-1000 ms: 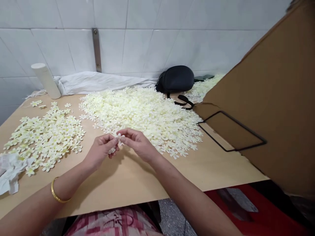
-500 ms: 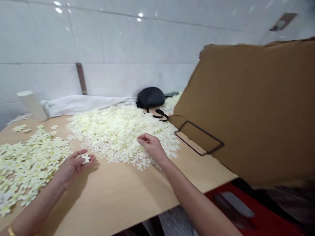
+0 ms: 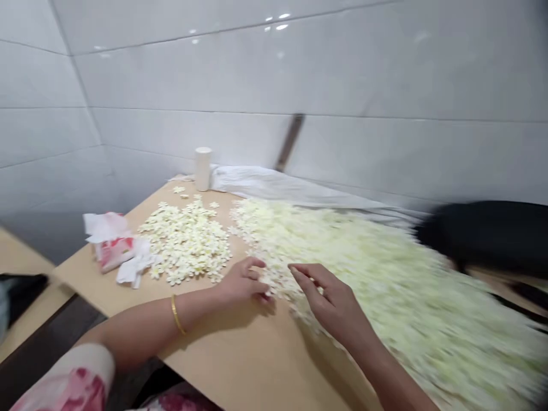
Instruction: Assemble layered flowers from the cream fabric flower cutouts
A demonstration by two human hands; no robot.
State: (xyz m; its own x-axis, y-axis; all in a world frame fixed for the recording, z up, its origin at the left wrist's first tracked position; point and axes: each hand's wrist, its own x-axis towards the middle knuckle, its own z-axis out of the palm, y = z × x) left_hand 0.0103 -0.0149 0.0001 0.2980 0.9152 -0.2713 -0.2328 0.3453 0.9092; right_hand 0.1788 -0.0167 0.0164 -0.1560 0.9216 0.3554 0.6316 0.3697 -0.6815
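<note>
A big heap of small cream flower pieces (image 3: 368, 262) covers the right half of the tan table (image 3: 240, 354). My left hand (image 3: 243, 283) rests knuckles up at the heap's near left edge, fingers curled under; what they hold, if anything, is hidden. A gold bangle (image 3: 177, 314) sits on that wrist. My right hand (image 3: 331, 299) hovers just right of it over the heap's near edge, fingers apart and slightly bent, nothing in them. A smaller, flatter spread of the same flowers (image 3: 185, 240) lies to the left of both hands.
A white cylinder (image 3: 202, 168) stands at the table's far corner beside a folded white cloth (image 3: 282, 185) along the tiled wall. A red and white tissue pack with loose tissue (image 3: 113, 248) lies at the left edge. A blurred black bag (image 3: 488, 234) sits far right.
The view has swung left, so the cardboard sheet is out of sight. My left hand moved right to the big heap's edge and curled over; my right hand's fingers spread.
</note>
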